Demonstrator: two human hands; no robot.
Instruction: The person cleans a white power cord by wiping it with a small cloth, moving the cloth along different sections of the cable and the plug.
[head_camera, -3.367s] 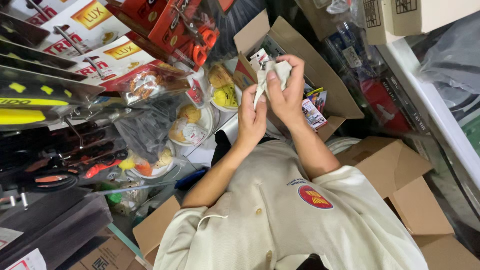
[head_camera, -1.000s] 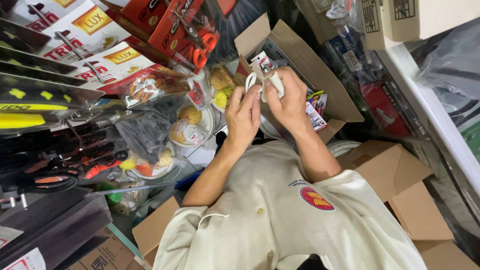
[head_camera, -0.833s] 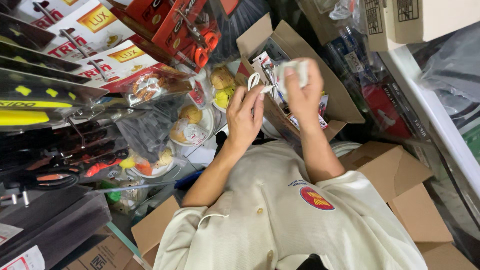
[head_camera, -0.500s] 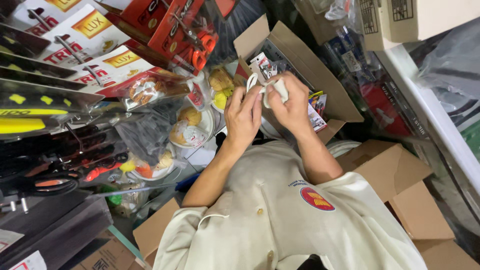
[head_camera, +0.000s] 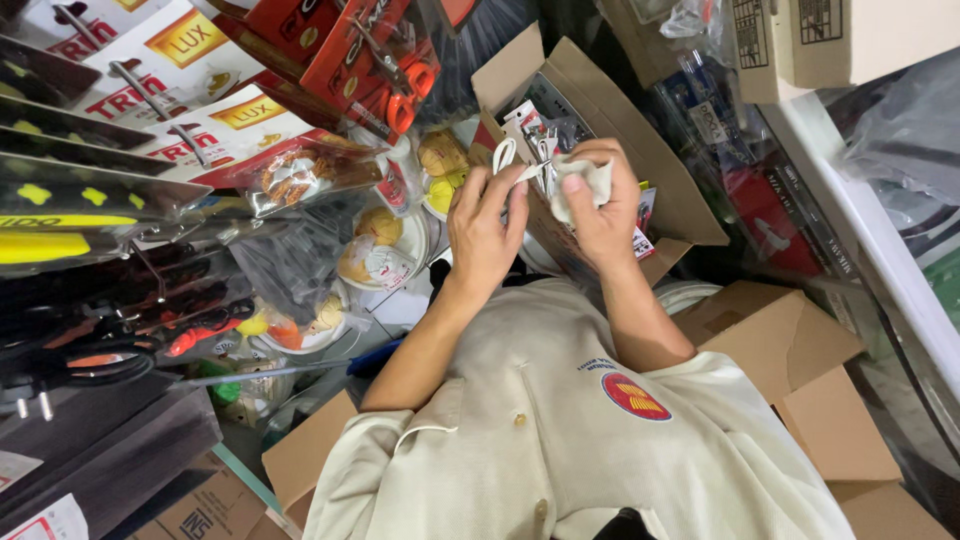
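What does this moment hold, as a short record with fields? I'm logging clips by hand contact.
Left hand: left hand pinches a thin white cable, fingers up
Right hand: right hand grips a white cloth against the cable
Hands: close together, over the open box
In box: small packaged items, too small to tell
Left of hands: wrapped toys on plates
Above left: packaged scissors with orange handles
Right: folded cardboard
Clothing: cream shirt with a round red badge
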